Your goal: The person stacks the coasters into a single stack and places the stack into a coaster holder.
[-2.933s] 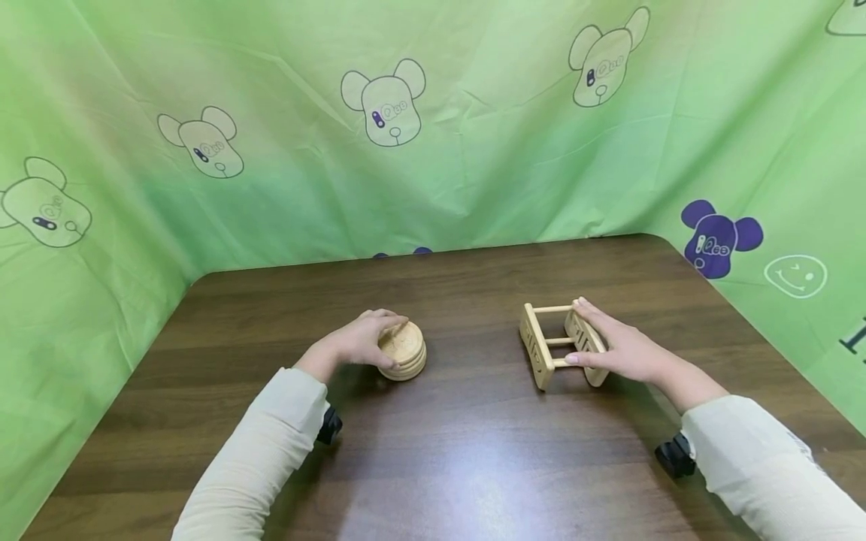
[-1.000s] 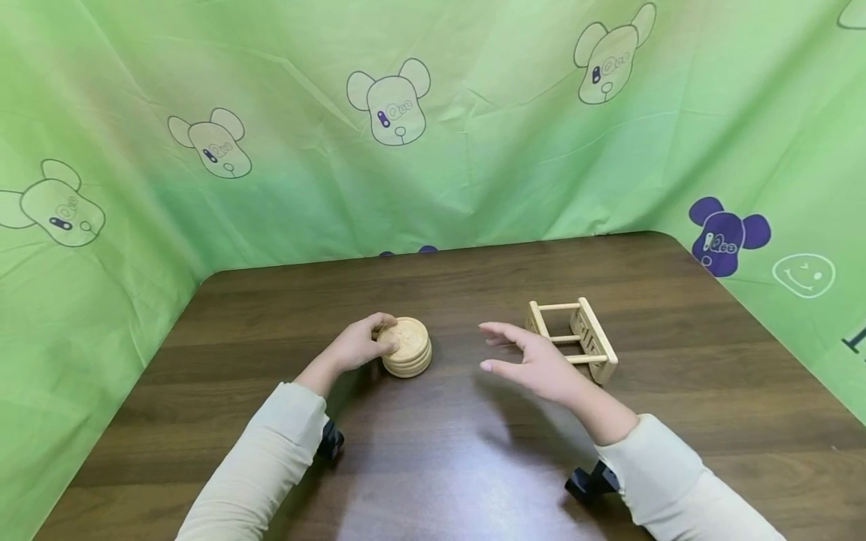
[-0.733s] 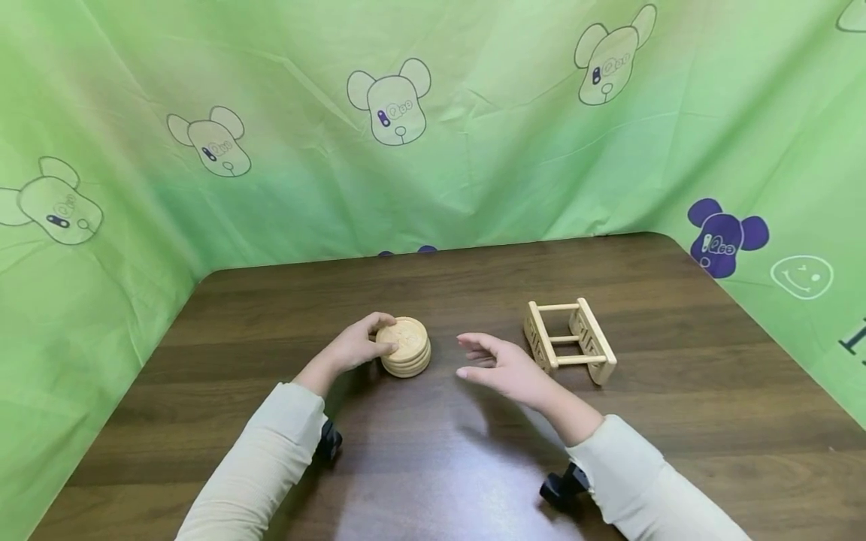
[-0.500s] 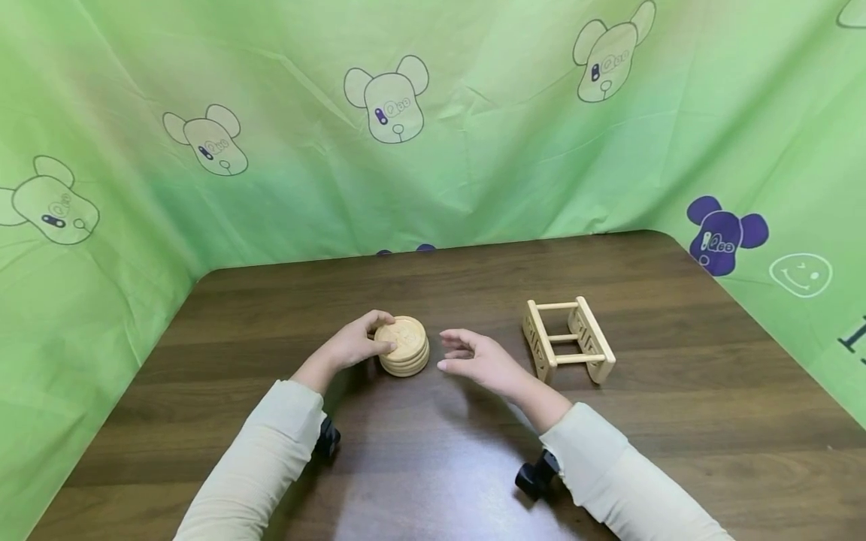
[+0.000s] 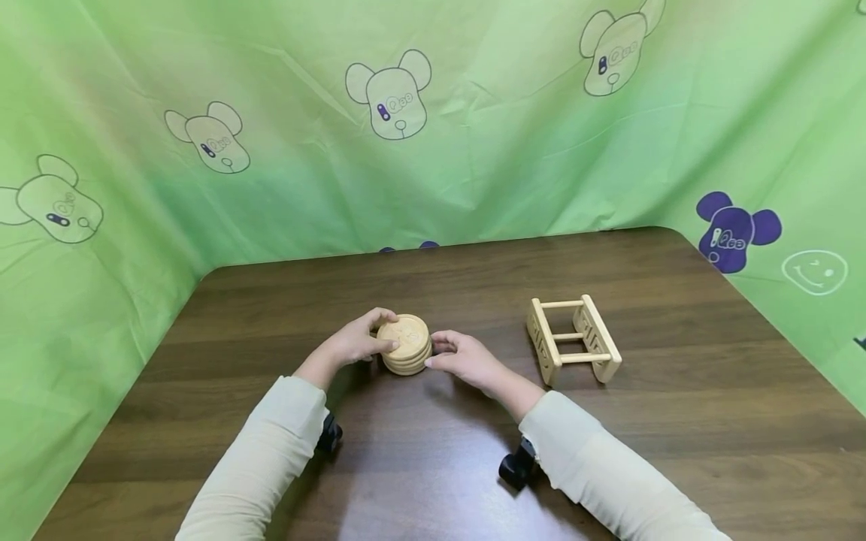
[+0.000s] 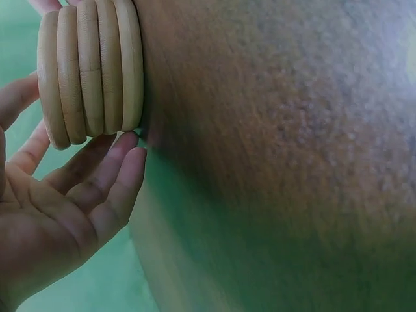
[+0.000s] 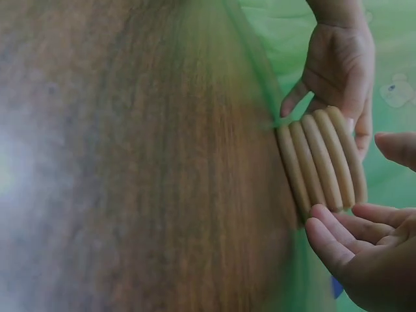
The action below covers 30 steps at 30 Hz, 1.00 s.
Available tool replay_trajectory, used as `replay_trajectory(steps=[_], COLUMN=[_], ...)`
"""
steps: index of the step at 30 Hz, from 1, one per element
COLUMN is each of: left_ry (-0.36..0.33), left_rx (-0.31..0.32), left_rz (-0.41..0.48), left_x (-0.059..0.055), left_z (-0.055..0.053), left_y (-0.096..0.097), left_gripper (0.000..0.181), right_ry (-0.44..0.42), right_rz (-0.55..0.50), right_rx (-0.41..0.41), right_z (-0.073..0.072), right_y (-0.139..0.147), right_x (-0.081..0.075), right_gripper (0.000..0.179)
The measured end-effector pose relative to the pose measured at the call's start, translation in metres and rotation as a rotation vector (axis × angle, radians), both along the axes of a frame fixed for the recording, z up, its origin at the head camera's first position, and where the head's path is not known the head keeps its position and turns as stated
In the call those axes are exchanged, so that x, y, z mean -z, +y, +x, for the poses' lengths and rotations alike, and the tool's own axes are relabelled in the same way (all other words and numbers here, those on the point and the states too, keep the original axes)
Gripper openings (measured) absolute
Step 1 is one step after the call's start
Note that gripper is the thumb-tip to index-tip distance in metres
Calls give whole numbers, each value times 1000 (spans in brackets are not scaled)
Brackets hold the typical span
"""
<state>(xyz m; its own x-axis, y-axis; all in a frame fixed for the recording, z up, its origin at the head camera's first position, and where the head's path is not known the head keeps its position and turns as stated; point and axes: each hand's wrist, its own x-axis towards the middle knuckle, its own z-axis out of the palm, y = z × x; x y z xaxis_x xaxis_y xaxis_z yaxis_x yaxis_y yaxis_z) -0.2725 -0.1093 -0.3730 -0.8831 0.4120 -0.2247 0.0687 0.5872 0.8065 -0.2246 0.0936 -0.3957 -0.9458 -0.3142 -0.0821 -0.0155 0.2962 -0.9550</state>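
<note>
A stack of several round wooden coasters (image 5: 404, 347) lies on the table between the hands. My left hand (image 5: 352, 342) grips the stack from the left, with thumb and index finger at the top coaster's rim and the other fingers low along its side. In the left wrist view the coasters (image 6: 91, 75) show edge-on, slightly staggered. From the right, my right hand (image 5: 470, 364) reaches in with its fingertips right at the stack's side. The right wrist view shows its fingers (image 7: 331, 240) loosely extended beside the coasters (image 7: 322, 159), while its thumb stands away from them.
A wooden rack (image 5: 601, 327) with slotted side panels and thin crossbars stands on the table to the right of the hands. Behind the brown wooden table (image 5: 473, 278) hangs a green printed cloth (image 5: 291, 203).
The right hand has let go of the rack and moved left to the coaster stack's right side. The left hand has kept its place at the stack, and the rack stays on the table.
</note>
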Motion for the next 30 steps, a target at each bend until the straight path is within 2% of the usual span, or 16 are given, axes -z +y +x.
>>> replay_trajectory(steps=[5,17,25,30], left_ry=[-30,-114,-114,-149], left_rx=[-40,-88,-104,-123], left_rz=[10,172,265,342], left_x=[2,8,11,14], left_z=[0,4,5,7], left_y=[1,4,2,-3], left_gripper=[42,40,41,44], right_ry=[-21,-34,-68,-97], right_rz=[7,65,-45,-173], right_rx=[19,37,55,103], right_z=[-7,-9,-9,-7], right_y=[-4,-13,-13,-13], right_x=[4,3,2,6], right_gripper=[52,60,58,54])
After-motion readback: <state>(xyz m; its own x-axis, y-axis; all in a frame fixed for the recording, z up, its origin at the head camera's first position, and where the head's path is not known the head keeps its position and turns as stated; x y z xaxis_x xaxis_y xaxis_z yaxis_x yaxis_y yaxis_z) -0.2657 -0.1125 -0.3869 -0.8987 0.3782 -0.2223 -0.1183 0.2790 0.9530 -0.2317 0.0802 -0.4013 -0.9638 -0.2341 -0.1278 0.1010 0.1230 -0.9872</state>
